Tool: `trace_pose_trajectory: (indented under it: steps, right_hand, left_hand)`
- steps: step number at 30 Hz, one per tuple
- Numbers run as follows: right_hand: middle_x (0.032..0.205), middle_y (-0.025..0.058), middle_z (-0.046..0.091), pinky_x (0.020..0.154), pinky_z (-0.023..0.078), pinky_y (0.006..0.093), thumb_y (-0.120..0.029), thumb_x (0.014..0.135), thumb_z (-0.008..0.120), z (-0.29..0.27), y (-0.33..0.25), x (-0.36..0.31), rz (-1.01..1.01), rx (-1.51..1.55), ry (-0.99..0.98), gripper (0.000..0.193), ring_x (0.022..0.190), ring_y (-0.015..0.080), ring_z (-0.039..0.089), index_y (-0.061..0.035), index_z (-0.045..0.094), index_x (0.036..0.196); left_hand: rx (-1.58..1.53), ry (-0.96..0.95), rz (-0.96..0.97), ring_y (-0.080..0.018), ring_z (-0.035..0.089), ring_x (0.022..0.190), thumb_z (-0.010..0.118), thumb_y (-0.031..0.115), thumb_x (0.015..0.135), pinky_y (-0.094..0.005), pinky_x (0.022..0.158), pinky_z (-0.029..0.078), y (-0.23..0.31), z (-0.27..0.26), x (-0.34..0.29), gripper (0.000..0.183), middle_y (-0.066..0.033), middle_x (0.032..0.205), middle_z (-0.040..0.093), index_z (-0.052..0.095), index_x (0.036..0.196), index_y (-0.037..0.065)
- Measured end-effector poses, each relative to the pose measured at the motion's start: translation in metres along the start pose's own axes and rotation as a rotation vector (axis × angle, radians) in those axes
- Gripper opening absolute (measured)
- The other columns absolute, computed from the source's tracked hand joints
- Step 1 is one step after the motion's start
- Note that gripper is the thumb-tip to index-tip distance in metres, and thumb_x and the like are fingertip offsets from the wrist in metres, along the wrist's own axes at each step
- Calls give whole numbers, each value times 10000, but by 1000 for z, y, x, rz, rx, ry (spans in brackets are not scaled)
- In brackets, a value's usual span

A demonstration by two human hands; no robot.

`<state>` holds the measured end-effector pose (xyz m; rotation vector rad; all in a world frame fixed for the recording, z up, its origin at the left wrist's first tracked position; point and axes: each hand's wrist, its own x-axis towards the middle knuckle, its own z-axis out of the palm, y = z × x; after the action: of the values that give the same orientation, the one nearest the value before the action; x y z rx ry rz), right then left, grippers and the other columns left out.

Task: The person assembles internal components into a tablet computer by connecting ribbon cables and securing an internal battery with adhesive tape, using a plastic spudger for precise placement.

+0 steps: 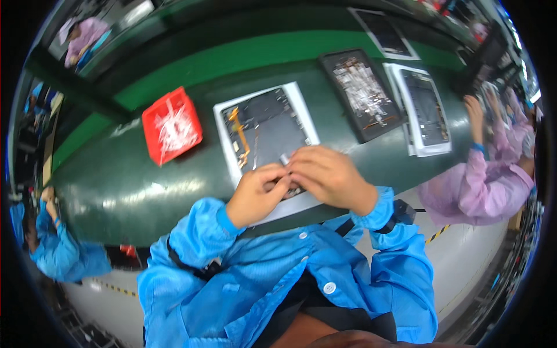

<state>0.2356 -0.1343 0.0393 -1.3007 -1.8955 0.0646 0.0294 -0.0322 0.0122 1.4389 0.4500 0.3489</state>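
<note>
In front of me a dark, flat tablet housing lies on a white sheet. An orange-gold flex cable runs along its left side. Over the housing's near end, my left hand and my right hand meet, thumbs and fingertips pinched together. A small pale piece shows beside the right fingertips. What the pinched fingers hold is too small and too covered to make out. Both hands hide the near part of the housing.
A red bin of white strips stands left. Right of the housing sits a black tray of small metallic parts, then another tablet housing on white sheets. Co-workers sit at the right, in a pink sleeve, and at the left, in blue.
</note>
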Motion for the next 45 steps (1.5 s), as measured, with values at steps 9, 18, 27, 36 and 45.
trace_pose_trajectory:
  steps: [9,18,27,36,45]
  right_hand:
    - [993,106,763,770,608,416,-105,938,807,8,-17,-2,253,213,23,117,895,320,747,-34,781,1028]
    - [969,92,757,785,554,353,-133,1030,748,-5,-1,3,593,526,-230,124,901,184,717,-15,766,1063]
    - [1053,100,703,810,526,450,-53,935,756,24,42,27,137,-427,71,88,898,338,684,-60,694,997]
    - [907,132,752,697,583,382,-3,907,789,41,30,119,161,-140,283,130,799,297,749,-21,745,1028]
    - [1030,105,765,934,570,449,-49,904,780,117,16,193,-329,141,-82,122,1026,321,735,-39,777,1026]
  left_hand:
    - [635,164,420,-323,763,916,753,-26,940,-381,807,602,14,0,-11,127,-172,1023,759,760,1066,-46]
    - [692,85,503,-355,709,918,768,-15,906,-437,806,568,11,-5,-2,154,-144,1007,744,765,1060,-5]
    - [845,-283,639,-337,666,1131,791,95,820,-480,1024,527,-5,-24,-38,158,-118,1118,682,737,958,40]
    - [741,-261,684,-352,641,1155,781,121,840,-499,1075,505,-21,-24,-43,146,-140,1118,661,716,913,13]
    - [451,-96,633,-327,670,1085,795,70,913,-449,939,555,-16,-20,-40,72,-104,1077,693,731,919,37]
